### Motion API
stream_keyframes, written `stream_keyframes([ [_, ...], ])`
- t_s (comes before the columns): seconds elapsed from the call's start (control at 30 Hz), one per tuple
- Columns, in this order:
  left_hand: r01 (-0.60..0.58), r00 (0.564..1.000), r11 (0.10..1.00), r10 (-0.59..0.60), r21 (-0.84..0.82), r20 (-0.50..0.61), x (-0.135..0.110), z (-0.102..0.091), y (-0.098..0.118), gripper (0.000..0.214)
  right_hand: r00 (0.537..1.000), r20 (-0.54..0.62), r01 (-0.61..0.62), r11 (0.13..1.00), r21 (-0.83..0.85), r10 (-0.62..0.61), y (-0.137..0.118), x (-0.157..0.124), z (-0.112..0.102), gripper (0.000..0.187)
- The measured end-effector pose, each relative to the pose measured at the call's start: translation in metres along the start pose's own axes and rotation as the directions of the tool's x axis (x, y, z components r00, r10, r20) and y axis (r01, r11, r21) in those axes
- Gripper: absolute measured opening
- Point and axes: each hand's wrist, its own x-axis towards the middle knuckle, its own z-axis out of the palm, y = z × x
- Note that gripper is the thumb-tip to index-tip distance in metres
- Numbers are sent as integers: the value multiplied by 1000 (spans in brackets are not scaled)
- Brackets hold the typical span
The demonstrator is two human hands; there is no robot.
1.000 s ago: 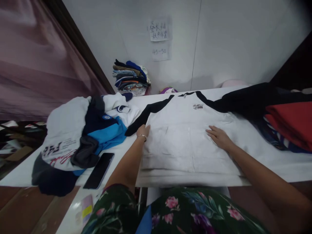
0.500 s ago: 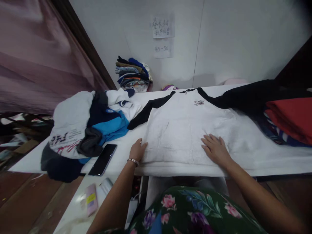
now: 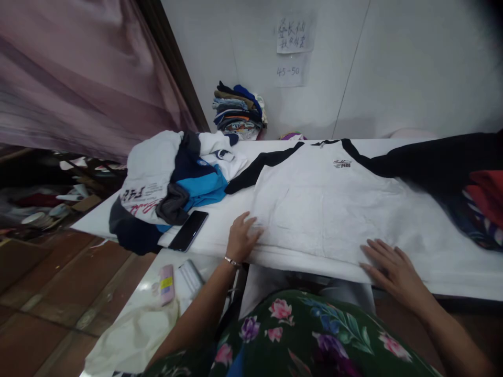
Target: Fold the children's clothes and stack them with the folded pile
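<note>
Both hands have come down the garment toward the near edge of the table (image 3: 216, 235) over the last second: the left hand (image 3: 241, 238) was by the side seam below the sleeve and is now at the lower left corner, while the right hand (image 3: 389, 267) has dropped from the middle of the front to the lower hem on the other side. The white shirt (image 3: 314, 209) lies front up on the table, its neckline (image 3: 326, 142) pointing away from the person. It has a white body, black sleeves (image 3: 259, 170) and black neck trim, with a small dark print (image 3: 341, 163) high on the chest, right of centre in the view. Faint creases cross the lower front. The sleeve on the left angles out toward a pile of clothes (image 3: 157, 162), as it did before. The left hand's fingers are spread, tips at the shirt's edge; the right hand's are loosely fanned, palm down, and neither hand is pinching cloth. How firmly they press, I cannot tell. The view has also swung left, showing more floor (image 3: 47, 283).
</note>
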Motion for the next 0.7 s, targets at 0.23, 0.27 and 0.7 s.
stream_keyframes([
  [0.23,-301,921,951,309,-68,236,-14,0,-8,24,995,56,83,995,51,-86,6,-5,-7,52],
  [0.27,-305,919,950,313,-70,241,-12,1,-10,21,994,54,90,994,58,-93,8,-5,-7,50],
  [0.7,-338,906,937,348,-83,241,6,-12,-2,26,990,-40,139,977,164,-134,19,1,-10,33],
])
